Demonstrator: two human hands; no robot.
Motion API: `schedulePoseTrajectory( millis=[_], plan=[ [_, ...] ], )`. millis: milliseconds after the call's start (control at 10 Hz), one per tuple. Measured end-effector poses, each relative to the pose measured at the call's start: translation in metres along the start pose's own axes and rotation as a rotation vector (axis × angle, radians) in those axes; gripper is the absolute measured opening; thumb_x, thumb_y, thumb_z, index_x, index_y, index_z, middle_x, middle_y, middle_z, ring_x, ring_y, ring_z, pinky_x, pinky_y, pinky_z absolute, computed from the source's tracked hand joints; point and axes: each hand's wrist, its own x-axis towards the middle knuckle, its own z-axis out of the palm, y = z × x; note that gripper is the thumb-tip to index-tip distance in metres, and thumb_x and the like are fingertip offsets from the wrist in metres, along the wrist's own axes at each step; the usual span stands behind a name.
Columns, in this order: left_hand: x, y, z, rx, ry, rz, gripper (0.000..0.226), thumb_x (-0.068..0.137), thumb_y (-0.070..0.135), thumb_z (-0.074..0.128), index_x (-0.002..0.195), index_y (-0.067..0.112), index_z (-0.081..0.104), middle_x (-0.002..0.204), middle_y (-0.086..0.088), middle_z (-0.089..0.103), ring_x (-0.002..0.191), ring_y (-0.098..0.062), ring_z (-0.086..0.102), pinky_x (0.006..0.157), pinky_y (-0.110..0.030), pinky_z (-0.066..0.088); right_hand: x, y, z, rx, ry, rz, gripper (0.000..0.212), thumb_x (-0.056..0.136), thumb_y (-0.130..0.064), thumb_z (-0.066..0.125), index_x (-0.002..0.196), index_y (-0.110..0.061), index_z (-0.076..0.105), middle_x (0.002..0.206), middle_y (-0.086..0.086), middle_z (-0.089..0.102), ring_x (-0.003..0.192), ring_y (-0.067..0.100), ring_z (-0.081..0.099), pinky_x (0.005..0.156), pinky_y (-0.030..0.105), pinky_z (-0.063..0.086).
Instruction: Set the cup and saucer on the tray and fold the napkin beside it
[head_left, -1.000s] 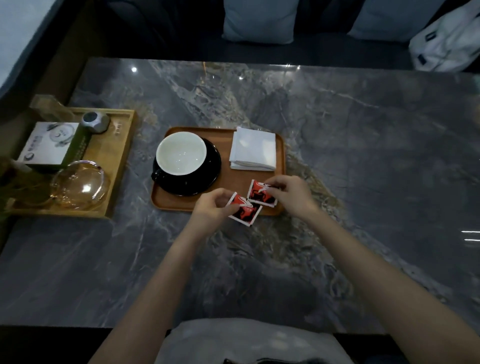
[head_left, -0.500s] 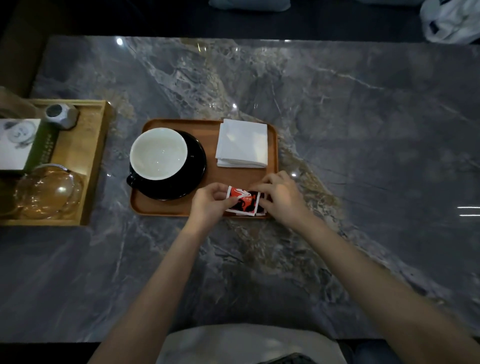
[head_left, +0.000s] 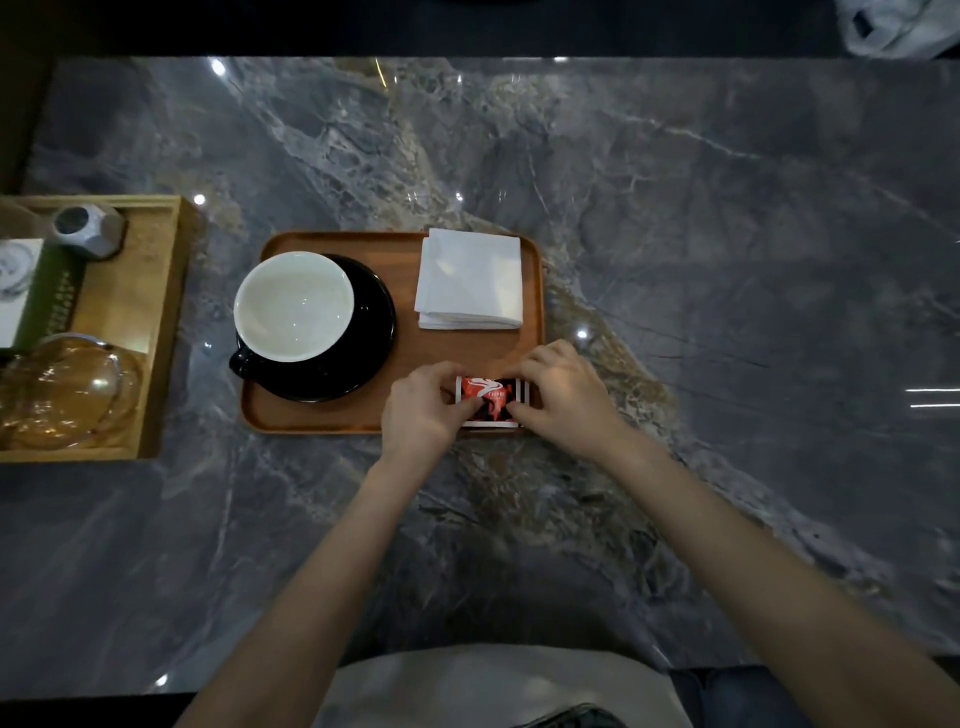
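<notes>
Fingers (head_left: 457, 397) of left hand (head_left: 423, 410) and right hand (head_left: 563, 395): pinching red sachets (head_left: 491, 402) at tray's (head_left: 332, 421) five o'clock corner. Cup (head_left: 293, 306) on saucer (head_left: 371, 332), nine o'clock side; folded napkin (head_left: 470, 280), one o'clock. Advice: square sachet edges, release flat, clear of napkin.
</notes>
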Motion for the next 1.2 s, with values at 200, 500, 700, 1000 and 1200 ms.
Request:
schedulePoseTrajectory(
  millis=[200, 500, 700, 1000, 1200],
  plan=[
    [0.006, 0.004, 0.001, 0.083, -0.057, 0.151, 0.032, 0.077, 0.021, 0.071, 0.109, 0.017, 0.066, 0.111, -0.002, 0.06, 0.092, -0.02, 0.058, 0.082, -0.033, 0.048, -0.005, 0.001, 0.004, -0.148, 0.06, -0.031, 0.039, 0.078, -0.025, 0.064, 0.114, -0.01, 0.06, 0.109, 0.009, 0.062, 0.112, 0.03, 0.045, 0.091, 0.04, 0.037],
    [0.009, 0.003, -0.001, 0.272, -0.163, 0.186, 0.037, 0.083, 0.03, 0.063, 0.118, 0.021, 0.059, 0.115, -0.004, 0.052, 0.109, -0.021, 0.049, 0.084, -0.035, 0.043, -0.006, 0.0, 0.001, -0.191, 0.03, -0.031, 0.044, 0.08, -0.036, 0.062, 0.117, -0.013, 0.057, 0.112, 0.009, 0.059, 0.113, 0.028, 0.042, 0.092, 0.04, 0.036],
    [0.007, 0.002, 0.001, 0.266, -0.155, 0.161, 0.037, 0.085, 0.032, 0.061, 0.12, 0.023, 0.056, 0.117, -0.005, 0.048, 0.11, -0.023, 0.047, 0.085, -0.037, 0.044, -0.005, -0.003, 0.001, -0.163, 0.022, 0.026, 0.046, 0.08, -0.036, 0.064, 0.119, -0.015, 0.055, 0.116, 0.008, 0.057, 0.114, 0.026, 0.039, 0.093, 0.039, 0.035],
    [0.007, 0.021, -0.029, 0.226, -0.274, 0.186, 0.041, 0.083, 0.034, 0.063, 0.119, 0.016, 0.058, 0.121, -0.011, 0.048, 0.112, -0.027, 0.05, 0.097, -0.034, 0.04, -0.006, -0.012, -0.026, -0.064, 0.001, 0.084, 0.042, 0.086, -0.027, 0.057, 0.126, -0.015, 0.052, 0.123, 0.007, 0.057, 0.117, 0.026, 0.045, 0.095, 0.039, 0.04],
    [0.017, 0.076, -0.095, 0.253, -0.327, 0.3, 0.033, 0.086, 0.033, 0.059, 0.115, 0.017, 0.061, 0.117, -0.006, 0.064, 0.103, -0.018, 0.057, 0.088, -0.026, 0.04, -0.024, -0.032, -0.092, 0.437, 0.38, 0.132, 0.019, 0.087, -0.013, 0.058, 0.104, -0.014, 0.067, 0.1, 0.005, 0.068, 0.095, 0.019, 0.062, 0.08, 0.026, 0.047]
  ],
)
